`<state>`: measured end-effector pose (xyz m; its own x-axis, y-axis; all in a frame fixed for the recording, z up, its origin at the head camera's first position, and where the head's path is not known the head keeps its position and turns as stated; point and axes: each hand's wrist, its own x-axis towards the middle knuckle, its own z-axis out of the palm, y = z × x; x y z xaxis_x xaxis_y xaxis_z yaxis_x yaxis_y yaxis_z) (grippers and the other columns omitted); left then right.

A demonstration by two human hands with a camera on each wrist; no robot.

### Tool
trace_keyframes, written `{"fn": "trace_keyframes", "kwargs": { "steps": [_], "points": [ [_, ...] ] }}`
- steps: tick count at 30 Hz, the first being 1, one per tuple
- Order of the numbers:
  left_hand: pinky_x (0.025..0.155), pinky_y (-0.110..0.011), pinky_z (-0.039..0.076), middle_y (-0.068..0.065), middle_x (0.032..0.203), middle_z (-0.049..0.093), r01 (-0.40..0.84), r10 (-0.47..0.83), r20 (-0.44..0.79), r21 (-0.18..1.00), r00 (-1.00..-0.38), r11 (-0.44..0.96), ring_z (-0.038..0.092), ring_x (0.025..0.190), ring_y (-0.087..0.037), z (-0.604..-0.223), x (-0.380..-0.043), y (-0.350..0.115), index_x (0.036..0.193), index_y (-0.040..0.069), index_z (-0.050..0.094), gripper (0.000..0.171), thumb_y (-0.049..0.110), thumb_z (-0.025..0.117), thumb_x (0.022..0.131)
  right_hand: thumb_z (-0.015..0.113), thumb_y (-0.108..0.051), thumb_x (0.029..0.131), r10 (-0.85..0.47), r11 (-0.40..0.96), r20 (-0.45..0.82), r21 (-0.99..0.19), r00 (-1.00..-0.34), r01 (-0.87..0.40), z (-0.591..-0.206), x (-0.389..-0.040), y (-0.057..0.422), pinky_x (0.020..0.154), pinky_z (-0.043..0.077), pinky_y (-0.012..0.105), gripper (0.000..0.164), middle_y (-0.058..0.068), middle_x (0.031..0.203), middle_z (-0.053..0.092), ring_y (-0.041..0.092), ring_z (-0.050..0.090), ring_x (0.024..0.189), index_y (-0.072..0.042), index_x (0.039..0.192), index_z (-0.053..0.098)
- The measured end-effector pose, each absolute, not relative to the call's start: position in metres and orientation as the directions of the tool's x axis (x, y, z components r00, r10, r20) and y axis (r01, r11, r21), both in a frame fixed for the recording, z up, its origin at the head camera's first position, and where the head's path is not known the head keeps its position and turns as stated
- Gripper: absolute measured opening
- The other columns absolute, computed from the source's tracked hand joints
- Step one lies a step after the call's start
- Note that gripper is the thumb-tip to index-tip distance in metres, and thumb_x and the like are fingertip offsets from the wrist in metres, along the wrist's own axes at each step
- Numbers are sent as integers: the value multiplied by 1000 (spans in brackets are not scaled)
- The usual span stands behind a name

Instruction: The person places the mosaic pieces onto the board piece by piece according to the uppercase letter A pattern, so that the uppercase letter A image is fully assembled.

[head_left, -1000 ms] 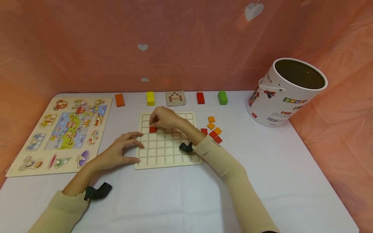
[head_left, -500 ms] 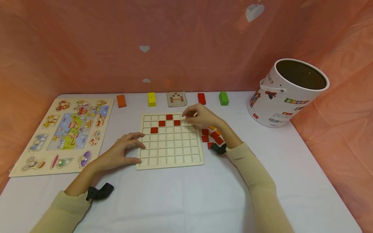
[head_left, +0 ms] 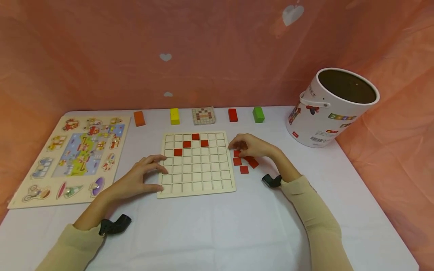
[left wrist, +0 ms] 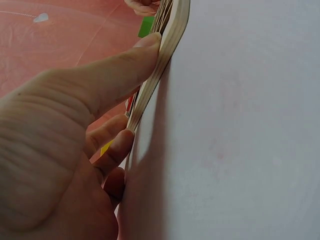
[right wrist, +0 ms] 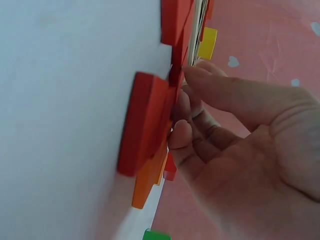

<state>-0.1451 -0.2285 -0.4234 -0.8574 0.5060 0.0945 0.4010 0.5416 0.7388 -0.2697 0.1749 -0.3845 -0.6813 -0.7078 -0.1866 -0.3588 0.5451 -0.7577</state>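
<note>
A pale wooden grid board (head_left: 196, 177) lies on the white table, with several red square tiles (head_left: 178, 152) set in its upper cells. My left hand (head_left: 137, 178) rests at its left edge; in the left wrist view the thumb (left wrist: 147, 47) lies on the rim and the other fingertips touch the side. Just off the board's right edge, my right hand (head_left: 252, 146) reaches over loose red tiles (head_left: 244, 169), fingers bent and thumb down at a red tile (head_left: 236, 153). I cannot tell whether it pinches that tile. Orange tiles (right wrist: 146, 185) show beneath this hand in the right wrist view.
A small pattern card (head_left: 203, 115) lies behind the board, between orange (head_left: 139, 118), yellow (head_left: 174, 116), red (head_left: 233, 115) and green blocks (head_left: 258, 114). A picture puzzle board (head_left: 20, 197) is at left. A white bucket (head_left: 318, 124) stands tilted-looking at back right, before a pink curtain.
My right hand has moved from over the board rightward to the loose tiles, uncovering the red tiles in the grid. My left hand stays at the board's left edge.
</note>
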Motion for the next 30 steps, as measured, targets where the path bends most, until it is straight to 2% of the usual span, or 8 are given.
{"fn": "trace_keyframes", "kwargs": {
  "steps": [12,19,24,30],
  "points": [
    [106,-70,18,-15,149,41,398,502,89,733,-860,551,32,136,-44,-424,-145,-230,110,19,69,34,24,85,80,66,10,88,-728,534,-174,-751,-663,-389,-384,-270,172,78,48,31,21,11,93,63,25,54,87,2,107,69],
    [106,-71,17,-15,149,41,399,500,94,736,-861,548,30,137,-45,-426,-146,-228,110,20,69,34,25,85,80,67,3,90,-733,492,-94,-757,-674,-430,-371,-275,157,69,48,27,7,6,82,64,23,54,78,2,96,70],
    [106,-71,18,-16,149,41,390,497,86,738,-864,550,32,137,-45,-426,-145,-228,109,19,69,35,24,86,79,68,0,91,-781,416,-42,-779,-623,-469,-361,-279,121,69,48,26,6,4,83,64,24,56,76,4,96,69],
    [106,-71,17,-16,149,41,389,497,84,738,-864,552,30,138,-45,-425,-145,-229,110,18,69,35,24,85,80,66,4,91,-842,336,-20,-802,-540,-494,-360,-279,66,74,48,25,10,8,91,66,22,56,81,5,100,69]
  ]
}}
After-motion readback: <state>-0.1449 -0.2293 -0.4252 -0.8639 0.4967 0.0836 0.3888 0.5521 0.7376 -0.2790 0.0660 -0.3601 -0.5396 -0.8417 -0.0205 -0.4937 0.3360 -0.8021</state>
